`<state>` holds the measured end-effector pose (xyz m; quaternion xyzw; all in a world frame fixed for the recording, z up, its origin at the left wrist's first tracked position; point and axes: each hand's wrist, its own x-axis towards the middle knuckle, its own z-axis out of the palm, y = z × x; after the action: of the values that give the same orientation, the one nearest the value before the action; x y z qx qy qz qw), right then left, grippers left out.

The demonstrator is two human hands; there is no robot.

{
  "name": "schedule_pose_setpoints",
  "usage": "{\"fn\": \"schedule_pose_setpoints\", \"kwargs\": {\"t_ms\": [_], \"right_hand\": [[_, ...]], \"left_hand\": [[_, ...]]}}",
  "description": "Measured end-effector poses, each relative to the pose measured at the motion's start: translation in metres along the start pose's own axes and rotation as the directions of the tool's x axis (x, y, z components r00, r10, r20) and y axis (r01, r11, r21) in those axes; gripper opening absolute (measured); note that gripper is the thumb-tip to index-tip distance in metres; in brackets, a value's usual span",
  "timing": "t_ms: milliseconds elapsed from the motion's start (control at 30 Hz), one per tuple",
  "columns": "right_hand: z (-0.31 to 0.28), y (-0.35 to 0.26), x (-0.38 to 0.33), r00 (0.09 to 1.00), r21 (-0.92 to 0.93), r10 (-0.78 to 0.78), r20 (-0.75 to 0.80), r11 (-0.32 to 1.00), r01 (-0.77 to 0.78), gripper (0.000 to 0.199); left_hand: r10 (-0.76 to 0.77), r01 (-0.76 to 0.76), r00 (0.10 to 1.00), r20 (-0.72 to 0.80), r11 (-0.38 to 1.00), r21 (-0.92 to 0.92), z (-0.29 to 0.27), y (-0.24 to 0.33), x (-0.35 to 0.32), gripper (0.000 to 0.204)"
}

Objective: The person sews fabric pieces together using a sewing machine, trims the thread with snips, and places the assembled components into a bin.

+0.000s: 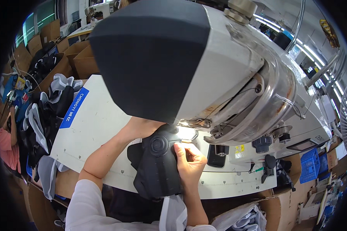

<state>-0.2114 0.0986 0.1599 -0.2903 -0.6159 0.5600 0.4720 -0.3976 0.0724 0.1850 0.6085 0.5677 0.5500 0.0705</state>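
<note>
A black padded fabric piece [156, 169] with a raised round disc on top lies across the table's front edge, under the head of a sewing machine [150, 57]. At its right edge my right hand [191, 163] is closed, thumb and fingers pinching the material near the lit needle area. My left hand [144, 127] reaches in behind the piece from the left; its fingers are hidden by the piece and the machine head. A pale grey padded part [172, 213] hangs below the black piece, near my right forearm.
A dark phone [216, 156] lies on the white table [85, 134], right of my right hand. Black and grey padded pieces [36, 123] are heaped at the left. Cardboard boxes [81, 57] stand behind, a blue crate [309, 165] at right. Another person's pink sleeve [8, 148] shows far left.
</note>
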Motion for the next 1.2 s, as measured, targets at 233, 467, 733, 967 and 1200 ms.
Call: {"fn": "schedule_pose_setpoints", "kwargs": {"t_ms": [233, 467, 733, 967, 1200], "right_hand": [[0.011, 0.012, 0.001, 0.995, 0.023, -0.023, -0.097, 0.999, 0.026, 0.008], [0.017, 0.005, -0.005, 0.994, 0.055, 0.004, -0.109, 0.998, 0.002, 0.006], [0.021, 0.009, -0.012, 0.990, -0.174, -0.056, -0.127, 0.984, 0.034, 0.014], [0.017, 0.023, -0.006, 0.982, -0.098, -0.097, -0.164, 0.992, 0.081, 0.011], [0.008, 0.022, 0.004, 0.971, -0.180, -0.071, -0.227, 0.983, 0.030, 0.008]], "left_hand": [[0.027, -0.030, 0.999, 0.025, 0.988, 0.152, 0.006, -0.031, 0.006, 0.010], [-0.021, 0.015, 0.998, 0.057, 0.994, 0.107, 0.005, -0.028, 0.009, 0.012], [0.087, -0.087, 0.996, 0.010, 0.996, -0.006, -0.003, -0.024, 0.008, 0.013], [0.233, -0.235, 0.971, -0.054, 0.972, -0.027, 0.000, -0.038, 0.003, 0.018], [0.019, -0.027, 0.999, -0.038, 0.974, -0.225, 0.003, -0.033, 0.006, 0.020]]}}
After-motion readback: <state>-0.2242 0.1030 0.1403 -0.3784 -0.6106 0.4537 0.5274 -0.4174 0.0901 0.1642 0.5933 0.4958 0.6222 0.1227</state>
